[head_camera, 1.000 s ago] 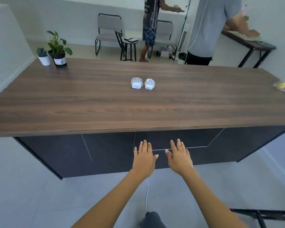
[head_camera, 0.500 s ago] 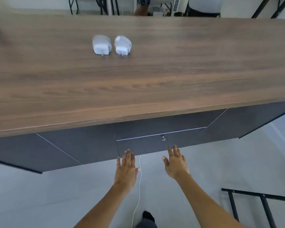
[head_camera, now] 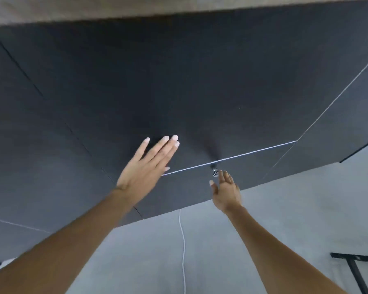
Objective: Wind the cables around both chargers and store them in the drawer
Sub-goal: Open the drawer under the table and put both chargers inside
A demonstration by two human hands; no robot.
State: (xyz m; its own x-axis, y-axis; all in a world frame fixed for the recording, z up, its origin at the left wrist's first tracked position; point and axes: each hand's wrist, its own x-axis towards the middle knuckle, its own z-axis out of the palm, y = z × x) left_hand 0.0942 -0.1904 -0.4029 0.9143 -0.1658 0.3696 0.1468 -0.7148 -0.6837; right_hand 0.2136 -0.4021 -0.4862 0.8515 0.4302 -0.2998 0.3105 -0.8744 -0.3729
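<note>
Head view, looking down at the dark grey flat-fronted drawer (head_camera: pixel 232 177) set under the brown wooden tabletop (head_camera: pixel 136 7), which we take as our landmark. We see the drawer front closed, its upper edge marked by a thin pale line, and a small shiny metal knob (head_camera: pixel 215 172) sitting just below that line near the middle of the front. Our left hand (head_camera: pixel 146 168) lies up and to the left of the knob, released, its fingers straight and close together, spread over the dark panel above the drawer's left end; we cannot tell whether the palm touches the panel. Our right hand (head_camera: pixel 226 192) is just below and to the right of the knob, its fingers loosely extended toward it and grasping nothing; the fingertips (head_camera: pixel 221 174) come right beside the knob, and we cannot tell whether they touch it. Below the drawer we see the pale grey floor (head_camera: pixel 263 209), with a thin white cable (head_camera: pixel 183 247) hanging down between our forearms. Far to the lower right of the drawer stands part of a black metal frame (head_camera: pixel 355 270). Neither charger appears in this view, so we cannot tell where they lie.
</note>
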